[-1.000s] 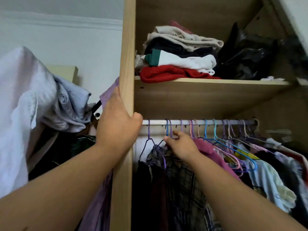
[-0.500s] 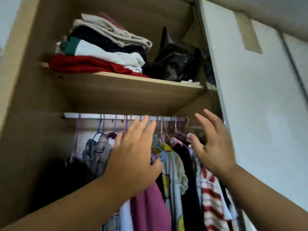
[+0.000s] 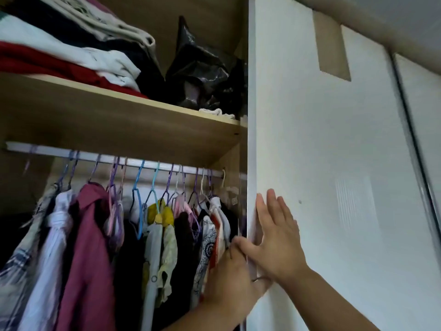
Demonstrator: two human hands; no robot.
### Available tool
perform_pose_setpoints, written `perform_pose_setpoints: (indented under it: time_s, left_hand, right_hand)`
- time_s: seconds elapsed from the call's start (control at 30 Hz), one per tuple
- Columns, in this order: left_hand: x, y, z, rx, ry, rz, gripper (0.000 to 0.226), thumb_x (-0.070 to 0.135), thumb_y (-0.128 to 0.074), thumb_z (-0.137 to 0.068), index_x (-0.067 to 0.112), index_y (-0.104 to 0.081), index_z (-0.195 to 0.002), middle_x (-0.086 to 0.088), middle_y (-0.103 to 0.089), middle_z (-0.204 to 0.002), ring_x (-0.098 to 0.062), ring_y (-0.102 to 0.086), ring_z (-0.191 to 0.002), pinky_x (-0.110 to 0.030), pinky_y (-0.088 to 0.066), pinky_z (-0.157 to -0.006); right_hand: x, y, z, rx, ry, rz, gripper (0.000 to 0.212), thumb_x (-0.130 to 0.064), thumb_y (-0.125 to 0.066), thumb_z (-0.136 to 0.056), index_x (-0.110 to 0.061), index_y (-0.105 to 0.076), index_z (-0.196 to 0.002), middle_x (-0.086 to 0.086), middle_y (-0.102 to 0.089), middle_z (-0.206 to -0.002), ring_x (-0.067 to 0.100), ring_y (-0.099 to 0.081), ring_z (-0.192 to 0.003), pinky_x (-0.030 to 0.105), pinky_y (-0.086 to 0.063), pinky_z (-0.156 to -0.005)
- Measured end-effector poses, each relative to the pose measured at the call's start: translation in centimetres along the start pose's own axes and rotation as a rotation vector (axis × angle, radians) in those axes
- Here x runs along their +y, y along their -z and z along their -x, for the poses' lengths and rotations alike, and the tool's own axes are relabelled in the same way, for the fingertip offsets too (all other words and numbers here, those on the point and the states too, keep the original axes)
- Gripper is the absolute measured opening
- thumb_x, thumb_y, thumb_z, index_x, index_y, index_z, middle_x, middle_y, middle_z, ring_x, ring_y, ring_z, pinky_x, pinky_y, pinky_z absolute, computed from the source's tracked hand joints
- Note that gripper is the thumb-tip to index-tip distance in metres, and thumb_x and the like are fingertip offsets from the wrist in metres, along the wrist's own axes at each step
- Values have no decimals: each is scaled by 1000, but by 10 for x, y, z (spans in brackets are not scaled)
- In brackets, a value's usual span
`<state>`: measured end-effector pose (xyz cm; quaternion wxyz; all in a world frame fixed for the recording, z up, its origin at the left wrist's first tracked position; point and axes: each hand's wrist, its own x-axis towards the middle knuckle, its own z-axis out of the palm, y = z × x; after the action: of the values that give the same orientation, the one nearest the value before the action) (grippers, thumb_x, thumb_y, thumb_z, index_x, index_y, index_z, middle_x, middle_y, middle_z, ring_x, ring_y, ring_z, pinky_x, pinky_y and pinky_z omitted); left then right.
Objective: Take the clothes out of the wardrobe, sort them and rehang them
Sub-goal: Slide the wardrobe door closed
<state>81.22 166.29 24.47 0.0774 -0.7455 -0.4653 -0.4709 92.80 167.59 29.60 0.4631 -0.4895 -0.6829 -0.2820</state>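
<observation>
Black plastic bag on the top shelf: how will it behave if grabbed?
Likely floppy: the black plastic bag is crumpled and creased, so it should deform under a grip. Its glossy film looks slippery. Probably light for its bulk, but contents are hidden.

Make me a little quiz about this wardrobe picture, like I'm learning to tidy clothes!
1. True or false: the right hand lies flat against the white door.
2. What sits on the shelf beside the folded clothes? A) a black plastic bag B) shoes C) a box
3. Fill the gap: the hangers hook over a metal ___.
Key: 1 true; 2 A; 3 rail.
</observation>
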Motion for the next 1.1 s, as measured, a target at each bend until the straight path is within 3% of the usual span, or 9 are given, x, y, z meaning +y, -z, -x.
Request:
perform_pose_setpoints:
  time_s: [0.07, 0.13, 0.2, 0.27, 0.33, 0.5, 0.83, 0.97, 1.1]
  left_hand:
    - [-1, -7, -3, 45, -64, 61, 95, 53, -61, -79, 25, -6, -152, 12, -12, -157, 3, -3, -142, -14, -6, -115]
    - [-4, -9, -2, 45, -110, 79, 91, 47, -59, -83, 25, -5, -152, 14, -9, -158, 4, 1, -143, -20, -5, -118]
    - [-7, -6, 1, 23, -120, 123, 88, 46, -61, -82, 28, -10, -151, 15, -21, -155, 2, -15, -142, -28, -21, -116]
    - [-9, -2, 5, 18, -67, 98, 83, 50, -61, -78, 33, -18, -148, 18, -39, -145, -3, -38, -132, -30, -40, -104]
    - [-9, 4, 9, 24, -28, 13, 75, 53, -60, -75, 36, -27, -141, 18, -48, -134, -8, -50, -122, -30, -46, -94]
    - [-13, 25, 16, 6, 51, -108, 69, 56, -58, -73, 35, -33, -133, 13, -53, -122, -14, -56, -112, -31, -48, -85]
    - [-57, 100, 55, -2, 50, 17, 67, 48, -59, -71, 35, -39, -133, 10, -61, -117, -14, -59, -109, -36, -49, -89]
    - [-83, 141, 73, -45, 9, 45, 60, 53, -51, -68, 33, -50, -124, 11, -62, -112, -12, -59, -106, -37, -48, -90]
    - [-110, 184, 89, -46, -53, -91, 46, 53, -49, -73, 28, -60, -110, 12, -63, -105, -9, -59, -99, -37, -49, -87]
  right_hand:
    - [0, -9, 2, 42, -13, -36, 92, -79, -27, -71, -50, 36, -131, -21, 42, -142, 7, 34, -135, 46, 2, -111]
    - [0, -14, 2, 64, -26, -60, 91, -76, -28, -71, -50, 34, -132, -22, 44, -139, 6, 36, -133, 46, 2, -110]
    - [-2, -14, 2, 64, -33, -59, 91, -74, -30, -72, -47, 29, -137, -20, 43, -140, 8, 34, -133, 46, 2, -109]
    - [-6, -11, 3, 47, -36, -50, 91, -71, -33, -74, -43, 21, -141, -16, 38, -144, 11, 28, -138, 49, -2, -111]
    - [-11, -8, 5, 34, -50, -63, 91, -66, -37, -76, -39, 14, -145, -12, 28, -151, 15, 20, -143, 50, -6, -113]
    - [-36, -7, 10, 28, -74, -60, 85, -61, -42, -82, -36, 7, -148, -5, 14, -158, 21, 9, -146, 47, -7, -116]
    - [-131, 0, 18, 1, -51, -92, 84, -58, -43, -83, -33, 3, -149, -2, 9, -159, 24, 5, -145, 50, -15, -114]
    - [-179, 4, 22, 1, -5, -75, 84, -58, -43, -84, -30, 3, -149, 1, 7, -159, 28, 2, -145, 51, -18, -112]
    - [-227, -3, 24, 11, 22, -93, 89, -68, -41, -81, -33, 6, -147, 0, 8, -158, 29, 3, -145, 53, -12, -113]
